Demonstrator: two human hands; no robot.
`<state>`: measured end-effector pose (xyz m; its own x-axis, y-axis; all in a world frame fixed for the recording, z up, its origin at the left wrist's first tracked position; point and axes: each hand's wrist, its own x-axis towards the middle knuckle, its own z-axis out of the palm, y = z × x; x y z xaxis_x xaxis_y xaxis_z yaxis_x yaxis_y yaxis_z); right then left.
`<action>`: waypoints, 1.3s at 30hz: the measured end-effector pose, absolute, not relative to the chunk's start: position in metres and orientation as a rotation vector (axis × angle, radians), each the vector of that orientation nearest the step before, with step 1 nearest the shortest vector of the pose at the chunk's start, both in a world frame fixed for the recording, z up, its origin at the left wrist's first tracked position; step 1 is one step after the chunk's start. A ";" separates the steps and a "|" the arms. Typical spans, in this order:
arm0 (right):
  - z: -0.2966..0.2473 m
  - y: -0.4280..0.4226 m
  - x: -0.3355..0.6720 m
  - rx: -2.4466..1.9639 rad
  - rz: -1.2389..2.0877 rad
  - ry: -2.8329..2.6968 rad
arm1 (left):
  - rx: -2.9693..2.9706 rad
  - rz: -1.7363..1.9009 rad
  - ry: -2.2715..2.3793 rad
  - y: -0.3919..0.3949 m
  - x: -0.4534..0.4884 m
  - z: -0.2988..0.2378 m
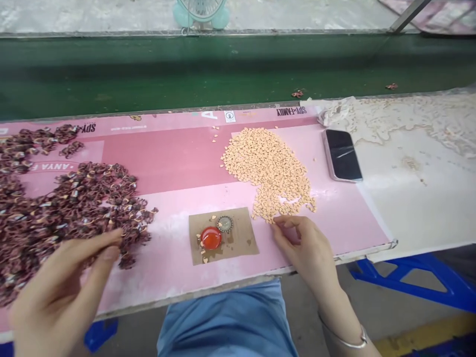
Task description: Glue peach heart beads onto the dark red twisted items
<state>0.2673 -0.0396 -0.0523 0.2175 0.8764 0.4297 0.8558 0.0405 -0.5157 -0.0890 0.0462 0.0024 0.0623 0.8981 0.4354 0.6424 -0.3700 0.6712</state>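
Now, left hand (55,290): fingertips nearly meeting by dark pieces (94,198); cannot tell if gripping.
Right hand (310,253): pinched at pale pieces (266,158); contents unclear.
Dark pieces: uncountable, left.
Pale pieces: uncountable heap, right of centre.
Cardboard (243,228): one, bearing one red disc (210,238), one bottle cap (225,224).

The heap of dark red pieces (96,198) runs past the left edge, partly hidden behind the left hand (55,292), whose wrist is cut off. Whether its fingers (110,254) pinch anything cannot be told; at the right hand (307,248), the beige bits (266,158) are too small to show whether one is gripped. The teal object (220,19) is cropped above, and the desk (409,208) hides part of the blue clothing (223,322)
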 end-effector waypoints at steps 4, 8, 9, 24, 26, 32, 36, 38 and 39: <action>-0.048 -0.038 0.270 -1.793 0.068 -1.605 | 2.067 1.115 1.356 0.033 -0.066 0.014; -0.043 -0.035 0.273 -1.784 0.110 -1.574 | 2.057 0.920 1.110 0.016 -0.038 0.020; -0.040 -0.035 0.271 -1.779 0.125 -1.562 | 2.024 0.916 1.044 0.012 -0.031 0.019; 0.009 -0.034 0.185 -1.003 0.684 -1.641 | 1.592 0.909 0.864 -0.013 0.006 0.006; 0.005 -0.036 0.184 -1.021 0.678 -1.614 | 1.632 0.972 0.885 -0.013 0.004 0.003; 0.005 -0.040 0.183 -1.038 0.696 -1.552 | 1.909 0.979 0.832 -0.011 -0.005 0.002; 0.005 -0.039 0.181 -1.073 0.704 -1.549 | 2.125 0.957 0.888 -0.013 -0.006 0.001; 0.004 -0.038 0.181 -1.116 0.655 -1.559 | 2.190 0.929 0.908 -0.013 -0.005 -0.001; 0.004 -0.038 0.180 -1.136 0.626 -1.579 | 2.208 0.914 0.918 -0.014 -0.004 -0.001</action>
